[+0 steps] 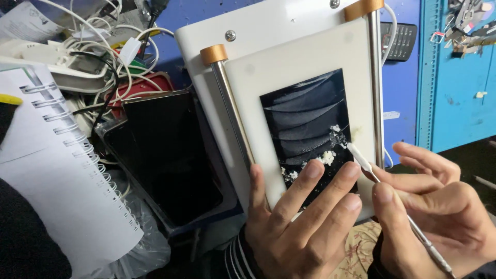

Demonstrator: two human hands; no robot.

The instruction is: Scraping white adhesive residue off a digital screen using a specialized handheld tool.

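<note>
Thin black glass phone panel [307, 126] lies flat on the white pad [289, 77] of a white heating plate machine [248, 31] with two steel rails [232, 111] capped in copper-coloured knobs [213, 53]. The machine sits tilted across the cluttered bench [403, 88], which is painted blue.

Panel surface shows curved smear streaks and white crumbs of residue [325, 157] gathered near its lower right edge.

Left hand [299, 227]: fingers spread flat, two fingertips pressing on the panel's lower end, thumb along the pad's left edge. It is pinning, not gripping.

Right hand [439, 206]: closed in a pen grip on a slim metal scraper with a white tip [361, 157]; the tip touches the panel at its right edge, in the residue.

Handling judgement:
- Panel looks light, stiff, brittle. Likely cracks under point load or bending.
- Glossy face, probably slippery where smeared; hence the flat-finger hold-down.
- Best hold: flat pressure on the face, or by the long edges. No prying at a corner.
- May be warm if the plate is on; cannot tell.

Around it: a second dark phone or tablet slab [165, 150] lies to the left on a clear plastic bag [144, 243], near a white spiral notebook [57, 170]. Behind those, tangled white cables [103, 46] and a power strip [77, 77]. A black remote [400, 39] lies behind the machine, at top right.
</note>
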